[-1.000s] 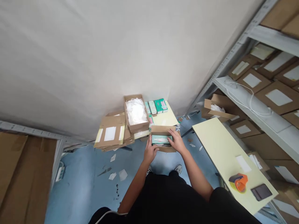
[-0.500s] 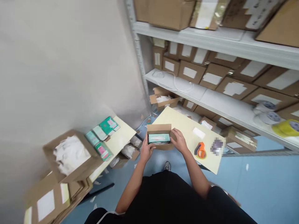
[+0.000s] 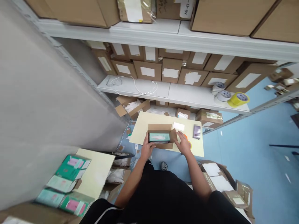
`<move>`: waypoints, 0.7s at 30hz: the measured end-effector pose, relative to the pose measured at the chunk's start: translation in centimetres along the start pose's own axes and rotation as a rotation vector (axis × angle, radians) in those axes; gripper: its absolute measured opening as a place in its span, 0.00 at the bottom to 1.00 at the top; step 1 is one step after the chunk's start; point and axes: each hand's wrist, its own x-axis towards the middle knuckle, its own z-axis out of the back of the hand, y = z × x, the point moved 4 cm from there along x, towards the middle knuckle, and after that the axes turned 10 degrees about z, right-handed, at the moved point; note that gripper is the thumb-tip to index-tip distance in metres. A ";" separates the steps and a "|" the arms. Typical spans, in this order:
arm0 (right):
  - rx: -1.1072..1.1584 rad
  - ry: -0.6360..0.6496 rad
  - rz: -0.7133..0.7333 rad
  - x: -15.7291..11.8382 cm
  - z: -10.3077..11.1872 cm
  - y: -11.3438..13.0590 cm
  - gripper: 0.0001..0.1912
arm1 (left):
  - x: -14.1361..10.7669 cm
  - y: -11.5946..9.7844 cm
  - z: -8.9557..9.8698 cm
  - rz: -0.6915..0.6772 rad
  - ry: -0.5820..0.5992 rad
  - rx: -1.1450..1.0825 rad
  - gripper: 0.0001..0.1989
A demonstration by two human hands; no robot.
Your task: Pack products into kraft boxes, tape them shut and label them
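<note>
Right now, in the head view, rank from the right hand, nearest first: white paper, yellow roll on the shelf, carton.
1. Carton: right at the right hand, on its left.
2. White paper: on the table, just beyond the hand.
3. Yellow roll: farthest, up on the shelf, ahead and to the right.

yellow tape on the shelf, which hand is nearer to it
Right. The right hand is at the carton's right end, below and left of the yellow tape in the picture; the left hand is at the carton's left end, farther off.
</note>
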 end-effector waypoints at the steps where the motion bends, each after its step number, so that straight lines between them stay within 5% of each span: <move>1: -0.010 -0.019 -0.025 0.1 0.1 -0.1 0.28 | 1.3 0.3 -0.6 -0.020 0.032 -0.004 0.09; 7: -0.081 -0.102 -0.174 0.7 -1.0 0.3 0.28 | 9.4 3.6 -3.9 -0.056 0.270 0.008 0.12; 10: -0.104 -0.055 -0.227 0.6 -2.8 0.6 0.30 | 12.0 5.8 -4.3 -0.045 0.373 0.021 0.22; 13: -0.074 -0.025 -0.296 0.2 -4.9 0.2 0.35 | 13.2 7.9 -3.7 0.060 0.317 -0.046 0.43; 15: -0.032 -0.022 -0.376 -0.3 -6.3 -0.5 0.38 | 13.4 9.7 -3.0 0.266 0.258 -0.099 0.50; 18: 0.039 -0.031 -0.523 -1.1 -8.4 -2.0 0.42 | 13.2 11.3 -2.3 0.434 0.282 -0.141 0.42; 21: 0.065 -0.094 -0.672 -1.7 -9.7 -3.6 0.46 | 13.3 10.8 -1.7 0.234 0.300 -0.124 0.34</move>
